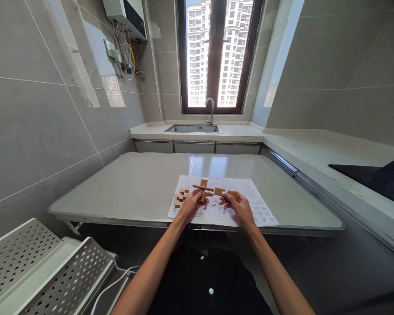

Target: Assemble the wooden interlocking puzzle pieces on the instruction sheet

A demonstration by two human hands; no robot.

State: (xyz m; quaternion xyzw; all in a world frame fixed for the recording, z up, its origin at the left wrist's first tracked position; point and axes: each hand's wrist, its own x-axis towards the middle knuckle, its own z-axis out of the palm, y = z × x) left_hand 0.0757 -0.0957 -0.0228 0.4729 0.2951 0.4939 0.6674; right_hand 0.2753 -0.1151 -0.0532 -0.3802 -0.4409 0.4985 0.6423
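Over the printed paper sheet (249, 210), my left hand (193, 204) grips crossed wooden puzzle pieces (203, 184), one upright and one lying across it. My right hand (238, 206) is closed on a notched wooden puzzle piece (219, 191), which points left towards the crossed pieces with a small gap between. Part of another block shape shows at the right fingers; whether it is the same piece I cannot tell. Left of my left hand, several loose wooden blocks (181, 196) sit on the sheet's left side.
A pale folding table (128, 188) carries the sheet. Behind it are a counter with a sink (193, 128) and a faucet (210, 109). A counter (335, 151) runs along the right. White perforated racks (75, 271) and a white cable (108, 284) are at lower left.
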